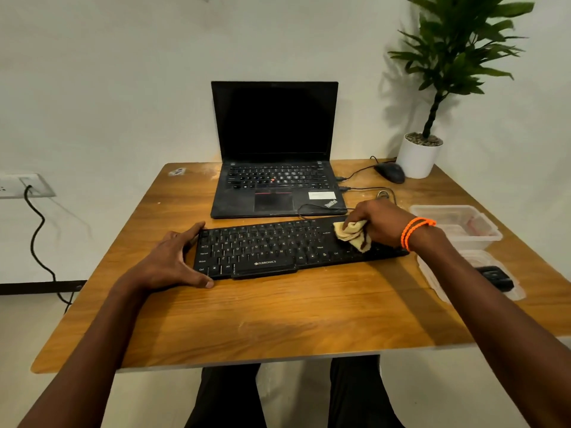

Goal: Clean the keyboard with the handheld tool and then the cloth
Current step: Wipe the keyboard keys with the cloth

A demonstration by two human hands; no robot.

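Observation:
A black keyboard (272, 247) lies across the middle of the wooden table (278, 319). My right hand (378, 223) grips a crumpled yellow cloth (352, 234) and holds it on the keyboard's right part. My left hand (173, 261) holds the keyboard's left end, fingers along the back edge and thumb at the front corner. A small black handheld tool (496, 278) lies on a clear plastic lid (432, 270) at the right of the table.
An open black laptop (273, 168) stands behind the keyboard, with cables, a black mouse (391, 172) and a potted plant (420, 156) at the back right. A clear plastic container (457, 225) sits right of my right hand. A wall socket (24, 185) is at left.

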